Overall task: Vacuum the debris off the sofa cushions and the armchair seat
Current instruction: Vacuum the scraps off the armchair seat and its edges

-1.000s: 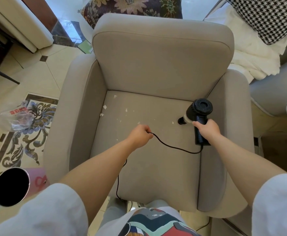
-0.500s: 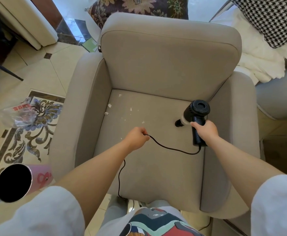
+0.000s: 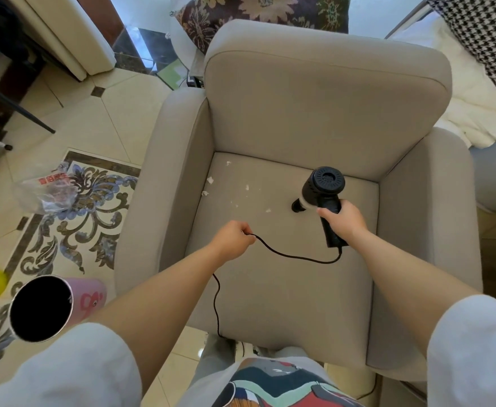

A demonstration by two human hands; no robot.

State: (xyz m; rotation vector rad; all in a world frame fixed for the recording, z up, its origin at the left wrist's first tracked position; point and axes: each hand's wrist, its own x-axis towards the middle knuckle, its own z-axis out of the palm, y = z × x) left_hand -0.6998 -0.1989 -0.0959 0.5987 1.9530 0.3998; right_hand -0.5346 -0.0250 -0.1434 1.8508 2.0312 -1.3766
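my right hand [image 3: 342, 221] gripping the black handheld vacuum [image 3: 324, 190] – nozzle down on the armchair seat [image 3: 270, 289], my left hand [image 3: 232, 240] pinching its cord [image 3: 293, 255], white debris [image 3: 235, 190] scattered just left of the nozzle

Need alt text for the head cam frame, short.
Seen from above, a person's right hand grips a black handheld vacuum, nozzle down on a beige armchair seat, while the left hand holds its black cord. White debris bits dot the seat's back left area.
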